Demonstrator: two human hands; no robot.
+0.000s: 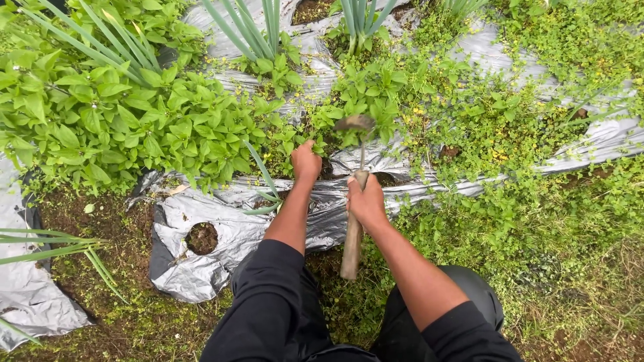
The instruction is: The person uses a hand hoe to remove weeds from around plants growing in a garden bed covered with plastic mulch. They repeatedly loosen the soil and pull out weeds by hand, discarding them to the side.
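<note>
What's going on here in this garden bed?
A person crouches over a bed covered in silver plastic mulch. The right hand grips the wooden handle of a small hoe, its blade raised over the leafy weeds. The left hand reaches into the weeds at a planting hole, closed around some stems. Weeds overgrow much of the plastic, and long-leaved plants stand in other holes.

A small hoe [354,201] with a worn wooden handle stands nearly upright mid-scene, its dark blurred blade far, over leafy weeds [362,94].
</note>
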